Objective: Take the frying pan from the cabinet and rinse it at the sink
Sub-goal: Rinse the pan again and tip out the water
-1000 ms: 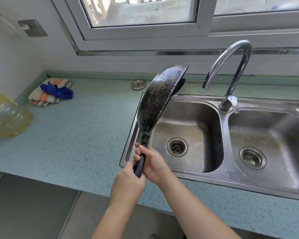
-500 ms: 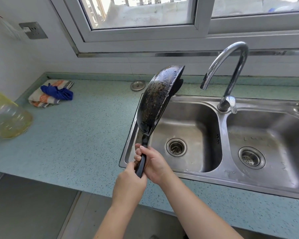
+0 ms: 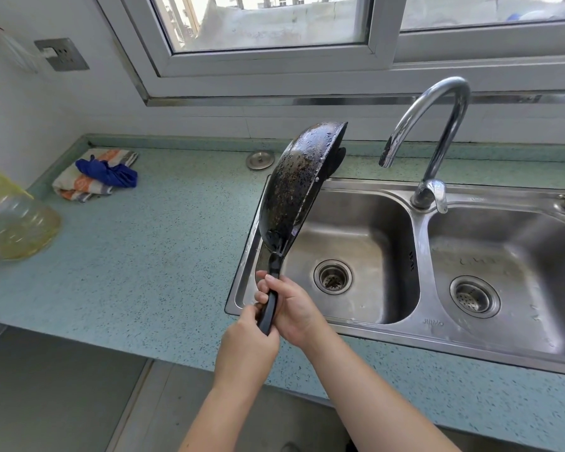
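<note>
A black, wet frying pan (image 3: 296, 184) stands tilted on its edge above the left rim of the steel double sink (image 3: 418, 190), its underside turned toward the counter. Both hands grip its black handle: my right hand (image 3: 292, 308) is higher up, and my left hand (image 3: 247, 344) wraps the handle's end just below. The curved chrome faucet (image 3: 428, 125) rises behind the sink's divider, its spout pointing down over the left basin to the right of the pan. No water runs from it.
A folded striped cloth with a blue rag (image 3: 106, 172) lies at the counter's back left. A yellowish plastic jug (image 3: 10, 220) stands at the far left edge. A round metal cap (image 3: 260, 159) sits behind the pan. A wall socket (image 3: 61, 54) and window are above.
The pan has stayed tilted over the left basin with both hands on the handle. It shifted only slightly leftward in view as the camera moved.
</note>
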Available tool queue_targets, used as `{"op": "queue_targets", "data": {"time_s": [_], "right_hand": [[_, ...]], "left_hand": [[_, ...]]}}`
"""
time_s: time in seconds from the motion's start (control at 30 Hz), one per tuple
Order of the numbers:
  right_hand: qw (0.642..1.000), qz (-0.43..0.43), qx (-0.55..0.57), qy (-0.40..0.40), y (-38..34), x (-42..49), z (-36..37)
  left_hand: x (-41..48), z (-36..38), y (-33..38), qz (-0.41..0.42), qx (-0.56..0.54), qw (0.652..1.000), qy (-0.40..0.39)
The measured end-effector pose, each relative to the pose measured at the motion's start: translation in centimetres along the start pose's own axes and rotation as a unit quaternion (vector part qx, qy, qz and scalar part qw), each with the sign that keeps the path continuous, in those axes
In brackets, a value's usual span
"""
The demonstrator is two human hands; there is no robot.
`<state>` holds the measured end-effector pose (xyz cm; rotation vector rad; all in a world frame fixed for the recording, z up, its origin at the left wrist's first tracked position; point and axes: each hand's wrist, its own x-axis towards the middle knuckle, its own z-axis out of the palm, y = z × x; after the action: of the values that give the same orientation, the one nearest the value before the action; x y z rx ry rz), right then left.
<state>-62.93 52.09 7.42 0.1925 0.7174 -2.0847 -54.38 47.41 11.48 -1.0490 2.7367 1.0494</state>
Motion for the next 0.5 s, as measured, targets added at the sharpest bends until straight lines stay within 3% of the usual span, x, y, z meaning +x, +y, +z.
{"op": "queue_targets", "data": {"time_s": [0.5], "right_hand": [[1.0, 0.001, -0.002, 0.011, -0.07, -0.27, 0.04]], "left_hand": [[-0.11, 0.51, -0.19, -0.018, -0.026, 0.999, -0.008]]}}
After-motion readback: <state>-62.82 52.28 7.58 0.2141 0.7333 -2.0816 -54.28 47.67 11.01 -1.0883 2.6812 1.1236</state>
